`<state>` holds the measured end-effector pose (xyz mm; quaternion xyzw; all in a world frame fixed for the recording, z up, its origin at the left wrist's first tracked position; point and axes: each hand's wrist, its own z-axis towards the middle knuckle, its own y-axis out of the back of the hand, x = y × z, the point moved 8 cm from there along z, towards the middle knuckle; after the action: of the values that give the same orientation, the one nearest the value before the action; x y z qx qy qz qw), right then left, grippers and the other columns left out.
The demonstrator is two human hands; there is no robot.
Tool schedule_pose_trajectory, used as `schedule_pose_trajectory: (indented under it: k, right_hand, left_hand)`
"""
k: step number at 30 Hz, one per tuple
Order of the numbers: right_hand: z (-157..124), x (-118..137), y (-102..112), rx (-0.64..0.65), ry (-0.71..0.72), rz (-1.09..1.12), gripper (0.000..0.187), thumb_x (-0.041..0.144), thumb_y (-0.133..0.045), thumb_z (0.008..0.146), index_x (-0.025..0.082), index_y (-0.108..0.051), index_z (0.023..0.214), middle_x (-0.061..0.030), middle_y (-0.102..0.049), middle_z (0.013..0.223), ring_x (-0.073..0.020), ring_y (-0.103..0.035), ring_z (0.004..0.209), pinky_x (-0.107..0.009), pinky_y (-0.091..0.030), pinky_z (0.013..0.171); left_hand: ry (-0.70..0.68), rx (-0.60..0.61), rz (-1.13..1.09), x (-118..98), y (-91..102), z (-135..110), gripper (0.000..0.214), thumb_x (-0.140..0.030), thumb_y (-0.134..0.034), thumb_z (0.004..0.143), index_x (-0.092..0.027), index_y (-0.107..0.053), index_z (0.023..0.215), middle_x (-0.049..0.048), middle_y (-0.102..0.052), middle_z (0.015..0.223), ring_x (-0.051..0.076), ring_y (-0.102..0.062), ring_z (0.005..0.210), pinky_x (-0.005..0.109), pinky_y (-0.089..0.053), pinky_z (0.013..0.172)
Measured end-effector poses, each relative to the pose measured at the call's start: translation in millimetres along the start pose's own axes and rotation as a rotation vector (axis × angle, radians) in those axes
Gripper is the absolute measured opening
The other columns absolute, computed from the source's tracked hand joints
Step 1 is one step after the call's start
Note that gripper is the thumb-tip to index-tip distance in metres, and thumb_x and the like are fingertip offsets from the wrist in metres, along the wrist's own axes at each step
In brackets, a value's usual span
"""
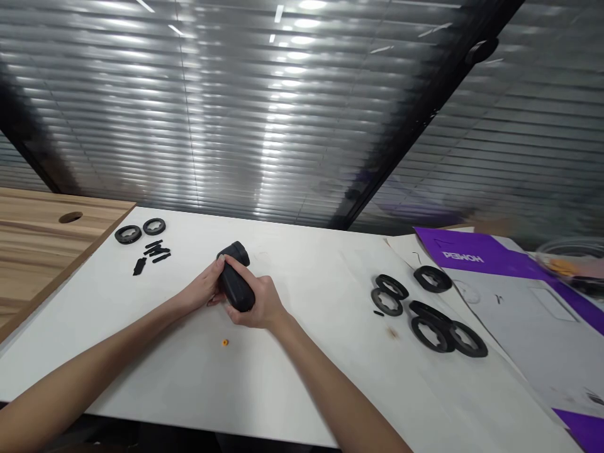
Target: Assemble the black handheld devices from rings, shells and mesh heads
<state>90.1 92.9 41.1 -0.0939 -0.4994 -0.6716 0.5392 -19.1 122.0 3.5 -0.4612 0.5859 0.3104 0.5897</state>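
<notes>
I get bright, cool light from overhead, mirrored as long glare bands across glass partition (283, 107). White tabletop (302, 390) evenly lit, only faint shadows under left hand (202, 286) and right hand (255, 303). Black cylindrical part (234, 277) fairly sharp. Wide-angle bowing toward frame edges. Clear tub (573, 264) at right edge soft, smeared.

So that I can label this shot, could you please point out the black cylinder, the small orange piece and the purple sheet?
Black cylinder (232, 283): head view, on its body, between the hands.
Orange piece (225, 342): head view, on its middle.
Purple sheet (500, 258): head view, on its purple surface, right of the white lettering.
</notes>
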Motion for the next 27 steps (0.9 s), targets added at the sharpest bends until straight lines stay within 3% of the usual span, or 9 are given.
schedule_pose_trajectory:
  k: [9, 19, 24, 27]
  right_hand:
    - [-2.1, 0.9, 4.8, -0.098, 0.08, 0.009, 0.085, 0.033, -0.065, 0.073, 0.027, -0.053, 0.157, 0.0058, -0.061, 0.062, -0.0141, -0.04, 0.044, -0.028, -0.045, 0.049]
    - [-3.0, 8.4, 6.6, -0.145, 0.135, -0.052, 0.069, 0.036, -0.064, 0.088, 0.026, -0.053, 0.156, 0.0067, -0.06, 0.06, -0.0126, -0.042, 0.043, -0.026, -0.044, 0.049]
    - [1.3, 1.7, 6.9, -0.094, 0.063, -0.003, 0.063, 0.044, -0.066, 0.095, 0.027, -0.054, 0.155, 0.0036, -0.067, 0.069, -0.0134, -0.051, 0.052, -0.026, -0.048, 0.056]
    - [3.5, -6.5, 9.4, -0.072, -0.038, 0.09, 0.067, 0.051, -0.066, 0.095, 0.026, -0.053, 0.156, 0.0037, -0.064, 0.068, -0.0136, -0.049, 0.053, -0.027, -0.047, 0.057]
  left_hand:
    - [0.074, 0.032, -0.106, 2.9, -3.6, -4.1, 0.066, -0.083, -0.071, 0.079, -0.021, -0.051, 0.074, -0.0046, -0.037, 0.054, 0.009, -0.032, 0.046, 0.024, -0.018, 0.043]
    - [0.058, -0.013, -0.143, 5.1, 5.3, 5.0, 0.069, -0.085, -0.069, 0.078, -0.02, -0.051, 0.071, -0.0033, -0.039, 0.055, 0.009, -0.032, 0.048, 0.026, -0.02, 0.047]
    - [0.087, -0.127, -0.25, 12.0, 17.0, 8.9, 0.066, -0.082, -0.068, 0.079, -0.018, -0.055, 0.078, -0.0013, -0.049, 0.062, 0.009, -0.037, 0.049, 0.023, -0.03, 0.047]
    - [0.071, -0.173, -0.35, 10.1, 19.9, 9.0, 0.058, -0.075, -0.069, 0.084, -0.018, -0.056, 0.08, -0.003, -0.047, 0.062, 0.008, -0.037, 0.048, 0.02, -0.029, 0.045]
